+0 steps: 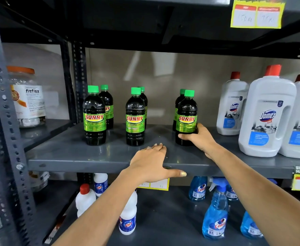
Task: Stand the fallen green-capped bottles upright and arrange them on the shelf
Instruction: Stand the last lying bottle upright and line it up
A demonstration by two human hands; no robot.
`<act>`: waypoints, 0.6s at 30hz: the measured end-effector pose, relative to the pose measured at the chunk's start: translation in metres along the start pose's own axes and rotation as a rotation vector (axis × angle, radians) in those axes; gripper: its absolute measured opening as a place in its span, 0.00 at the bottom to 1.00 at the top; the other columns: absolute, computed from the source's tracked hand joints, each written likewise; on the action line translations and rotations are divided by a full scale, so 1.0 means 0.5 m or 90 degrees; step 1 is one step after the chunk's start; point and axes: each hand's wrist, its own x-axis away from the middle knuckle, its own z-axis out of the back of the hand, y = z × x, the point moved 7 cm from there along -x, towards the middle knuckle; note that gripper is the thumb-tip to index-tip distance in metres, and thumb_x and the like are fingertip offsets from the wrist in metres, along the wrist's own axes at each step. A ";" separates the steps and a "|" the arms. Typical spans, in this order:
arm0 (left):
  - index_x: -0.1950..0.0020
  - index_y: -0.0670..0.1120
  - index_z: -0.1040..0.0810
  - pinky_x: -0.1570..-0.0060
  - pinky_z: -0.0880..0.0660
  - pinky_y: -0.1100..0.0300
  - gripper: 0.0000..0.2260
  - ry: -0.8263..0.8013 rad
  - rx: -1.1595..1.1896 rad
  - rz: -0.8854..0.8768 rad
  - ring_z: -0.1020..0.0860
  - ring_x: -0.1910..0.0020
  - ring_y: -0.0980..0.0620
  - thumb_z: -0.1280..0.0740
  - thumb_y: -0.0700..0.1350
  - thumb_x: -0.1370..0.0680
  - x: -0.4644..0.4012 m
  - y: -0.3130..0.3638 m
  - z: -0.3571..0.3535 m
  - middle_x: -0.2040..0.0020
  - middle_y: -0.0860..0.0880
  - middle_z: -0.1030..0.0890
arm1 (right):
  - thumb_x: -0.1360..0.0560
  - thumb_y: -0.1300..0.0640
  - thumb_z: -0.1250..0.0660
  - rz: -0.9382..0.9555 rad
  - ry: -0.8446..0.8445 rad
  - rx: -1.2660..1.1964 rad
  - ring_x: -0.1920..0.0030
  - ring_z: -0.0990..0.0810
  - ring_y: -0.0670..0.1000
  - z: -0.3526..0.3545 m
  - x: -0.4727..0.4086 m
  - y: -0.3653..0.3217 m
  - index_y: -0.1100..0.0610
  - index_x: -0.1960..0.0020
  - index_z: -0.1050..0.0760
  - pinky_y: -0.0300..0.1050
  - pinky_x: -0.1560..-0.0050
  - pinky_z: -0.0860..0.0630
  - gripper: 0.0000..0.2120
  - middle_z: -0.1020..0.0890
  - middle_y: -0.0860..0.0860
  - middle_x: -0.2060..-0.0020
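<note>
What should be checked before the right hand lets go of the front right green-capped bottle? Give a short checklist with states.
1. Held bottle upright on the shelf: ok.
2. Right hand wrapped round its lower part: ok.
3. Other five green-capped bottles standing, none fallen: ok.
4. Three front-and-back pairs evenly spaced: ok.
5. Left hand resting on the shelf edge, touching no bottle: ok.
6. Held bottle's base fully flat: cannot tell, hand covers it.

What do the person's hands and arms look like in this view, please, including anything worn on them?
Both forearms are bare, with no sleeves, watch or bracelets in view. The left hand wears a silver-coloured ring on one finger; its thumbnail is fairly long and looks pale. The right hand shows no ring or other jewellery on the parts visible. Neither hand is gloved.
</note>
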 end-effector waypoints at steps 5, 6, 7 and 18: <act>0.35 0.51 0.23 0.41 0.29 0.55 0.38 0.135 0.099 0.012 0.26 0.37 0.54 0.44 0.77 0.32 0.032 -0.057 0.039 0.36 0.55 0.23 | 0.34 0.54 0.21 -0.003 -0.002 0.002 0.45 0.24 0.51 0.000 0.000 0.001 0.54 0.36 0.28 0.44 0.46 0.31 0.30 0.21 0.50 0.46; 0.43 0.52 0.19 0.46 0.26 0.55 0.35 0.185 0.129 0.010 0.22 0.46 0.55 0.45 0.77 0.31 0.042 -0.071 0.049 0.44 0.55 0.18 | 0.34 0.54 0.21 -0.004 0.001 0.004 0.46 0.24 0.51 0.001 0.000 0.002 0.53 0.37 0.28 0.44 0.47 0.31 0.28 0.21 0.50 0.46; 0.53 0.51 0.17 0.54 0.24 0.55 0.32 0.232 0.178 0.017 0.21 0.56 0.56 0.45 0.75 0.30 0.052 -0.088 0.059 0.55 0.54 0.17 | 0.34 0.54 0.21 -0.005 0.002 0.006 0.46 0.24 0.51 0.003 -0.001 0.001 0.53 0.39 0.27 0.44 0.47 0.31 0.27 0.21 0.50 0.47; 0.32 0.43 0.30 0.43 0.29 0.53 0.37 0.219 0.605 0.336 0.27 0.38 0.46 0.19 0.47 0.36 -0.039 -0.263 0.039 0.34 0.43 0.25 | 0.35 0.54 0.21 -0.019 -0.003 0.002 0.44 0.25 0.53 0.002 0.004 -0.002 0.55 0.35 0.27 0.46 0.43 0.30 0.30 0.20 0.54 0.41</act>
